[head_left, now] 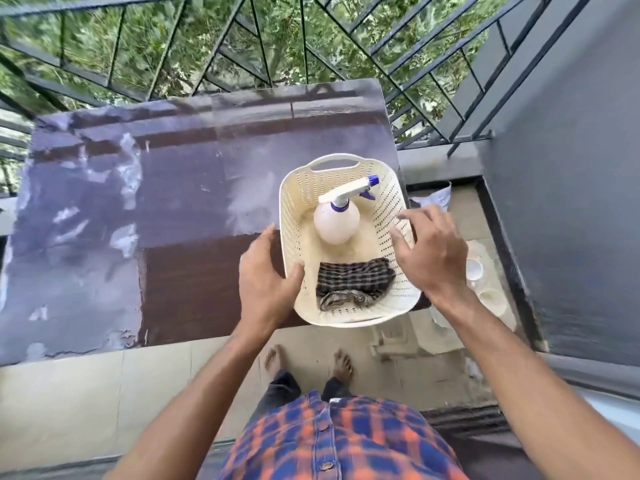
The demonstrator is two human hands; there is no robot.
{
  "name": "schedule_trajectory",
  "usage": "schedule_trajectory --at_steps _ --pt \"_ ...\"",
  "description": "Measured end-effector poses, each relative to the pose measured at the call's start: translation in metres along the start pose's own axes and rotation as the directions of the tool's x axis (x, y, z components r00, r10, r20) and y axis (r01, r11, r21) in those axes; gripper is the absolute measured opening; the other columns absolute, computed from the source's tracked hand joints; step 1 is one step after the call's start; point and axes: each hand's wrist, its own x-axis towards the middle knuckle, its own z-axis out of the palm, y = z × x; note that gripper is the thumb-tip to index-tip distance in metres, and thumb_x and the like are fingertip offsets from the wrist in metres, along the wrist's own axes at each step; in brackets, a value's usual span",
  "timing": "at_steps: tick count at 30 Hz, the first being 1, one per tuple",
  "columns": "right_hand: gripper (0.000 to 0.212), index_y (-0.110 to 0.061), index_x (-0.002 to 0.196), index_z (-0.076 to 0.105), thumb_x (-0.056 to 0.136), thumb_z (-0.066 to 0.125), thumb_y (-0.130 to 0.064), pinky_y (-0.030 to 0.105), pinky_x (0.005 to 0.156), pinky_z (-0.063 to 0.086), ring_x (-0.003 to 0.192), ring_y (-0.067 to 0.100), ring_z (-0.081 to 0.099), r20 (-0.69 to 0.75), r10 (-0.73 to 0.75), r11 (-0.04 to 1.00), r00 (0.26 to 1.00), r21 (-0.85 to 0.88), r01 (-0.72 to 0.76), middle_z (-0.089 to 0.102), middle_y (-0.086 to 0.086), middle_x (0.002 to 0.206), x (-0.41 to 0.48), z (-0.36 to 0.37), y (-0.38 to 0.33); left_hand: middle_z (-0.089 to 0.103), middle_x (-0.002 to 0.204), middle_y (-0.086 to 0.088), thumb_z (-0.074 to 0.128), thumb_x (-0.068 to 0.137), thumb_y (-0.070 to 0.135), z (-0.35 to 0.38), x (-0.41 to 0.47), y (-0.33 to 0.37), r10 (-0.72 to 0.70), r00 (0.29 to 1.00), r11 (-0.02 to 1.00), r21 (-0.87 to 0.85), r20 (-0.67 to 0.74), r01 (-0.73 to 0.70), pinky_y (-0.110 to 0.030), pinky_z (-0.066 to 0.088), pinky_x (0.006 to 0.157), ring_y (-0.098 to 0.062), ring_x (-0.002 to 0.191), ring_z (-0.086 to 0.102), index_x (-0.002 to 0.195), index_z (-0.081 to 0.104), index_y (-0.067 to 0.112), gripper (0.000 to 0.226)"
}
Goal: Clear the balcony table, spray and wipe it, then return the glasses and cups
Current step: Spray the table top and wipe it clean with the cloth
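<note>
— The left hand lies against the left wall of the cream perforated plastic basket, fingers relaxed, thumb by the rim. It's not clamped on.

— And the other?

— The right hand is fanned out over the right rim. I can't tell whether it's touching.

— What's in the basket?

— A white plastic spray bottle with a blue nozzle, upright in the middle, and a dark checked cloth bunched at the near end.

— Where does it sit?

— On the near right corner of the dark, worn balcony table, its near rim right at the edge.

— Any trouble ahead?

— I'd say so. With only the left palm pushing, the basket could skid off that corner, or the bottle could topple. The white cups, blurred, stand on the floor just beside that corner, so a falling basket could hit them.
</note>
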Motion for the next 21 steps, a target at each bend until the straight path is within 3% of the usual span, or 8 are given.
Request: schedule_trajectory --at_steps 2,4,7,10,13,16,19,21 --pt "0.019 -0.021 0.1 0.068 0.087 0.065 -0.035 0.038 0.068 0.052 0.09 0.024 0.058 -0.013 -0.191 0.981 0.981 -0.012 0.191 0.064 0.0 0.098 -0.003 -0.001 -0.015 0.062 0.135 -0.01 0.079 0.076 0.019 0.004 0.016 0.004 0.135 0.991 0.989 0.059 -0.004 -0.134 -0.041 0.043 0.105 -0.021 0.121 0.053 0.146 0.048 0.009 0.077" --pt "0.023 -0.024 0.102 0.066 0.087 0.064 -0.041 0.037 0.072 0.053 0.09 0.023 0.062 0.252 -0.282 0.959 0.926 0.042 0.281 0.067 -0.003 0.098 -0.002 0.006 -0.034 0.058 0.14 -0.012 0.08 0.076 0.021 0.011 0.041 0.013 0.229 0.972 0.97 0.072 0.058 -0.233 -0.043 0.044 0.107 -0.026 0.126 0.053 0.148 0.045 0.007 0.081" --pt "0.047 -0.026 0.119 0.058 0.079 0.067 -0.049 0.039 0.08 0.051 0.102 0.026 0.062 0.691 -0.238 0.922 0.683 -0.061 0.383 0.063 0.001 0.111 -0.001 0.032 -0.051 0.053 0.146 -0.003 0.081 0.074 0.024 0.03 0.082 0.031 0.273 0.937 0.961 -0.025 0.219 -0.274 -0.044 0.045 0.109 -0.021 0.132 0.051 0.15 0.043 0.011 0.086" --pt "0.071 -0.025 0.135 0.047 0.072 0.076 -0.042 0.04 0.084 0.049 0.11 0.03 0.056 0.827 -0.173 0.893 0.535 -0.099 0.44 0.052 0.008 0.127 0.002 0.059 -0.053 0.055 0.136 0.002 0.086 0.07 0.023 0.048 0.11 0.037 0.197 0.894 0.976 -0.168 0.402 -0.139 -0.034 0.051 0.102 -0.011 0.121 0.056 0.149 0.048 0.017 0.088" --pt "0.079 -0.026 0.136 0.043 0.067 0.082 -0.033 0.042 0.082 0.052 0.107 0.03 0.058 0.829 -0.176 0.883 0.531 -0.105 0.458 0.052 0.008 0.123 0.008 0.073 -0.053 0.066 0.128 0.005 0.084 0.073 0.034 0.061 0.126 0.033 0.26 0.846 0.963 -0.189 0.465 -0.191 -0.033 0.051 0.102 -0.007 0.117 0.063 0.144 0.055 0.027 0.077" --pt "0.067 -0.022 0.134 0.044 0.076 0.078 -0.025 0.041 0.079 0.052 0.102 0.032 0.06 0.807 -0.232 0.876 0.544 -0.069 0.477 0.055 0.008 0.116 0.009 0.084 -0.053 0.067 0.134 0.01 0.077 0.083 0.032 0.069 0.133 0.035 0.345 0.789 0.937 -0.235 0.508 -0.259 -0.029 0.047 0.104 -0.003 0.124 0.059 0.14 0.061 0.027 0.059" --pt "0.058 -0.019 0.128 0.044 0.08 0.076 -0.024 0.038 0.073 0.053 0.096 0.03 0.061 0.801 -0.274 0.855 0.532 -0.05 0.516 0.055 0.006 0.108 0.009 0.087 -0.05 0.069 0.117 0.019 0.073 0.089 0.033 0.079 0.13 0.042 0.423 0.729 0.905 -0.204 0.539 -0.374 -0.021 0.046 0.087 0.007 0.1 0.061 0.125 0.07 0.025 0.038" --pt "0.049 -0.017 0.124 0.047 0.082 0.072 -0.016 0.037 0.067 0.051 0.087 0.027 0.06 0.791 -0.287 0.852 0.54 -0.046 0.521 0.052 0.003 0.097 0.011 0.087 -0.047 0.068 0.101 0.016 0.067 0.092 0.037 0.091 0.125 0.047 0.496 0.676 0.856 -0.177 0.545 -0.485 -0.031 0.048 0.082 0.0 0.086 0.062 0.115 0.073 0.018 0.03"
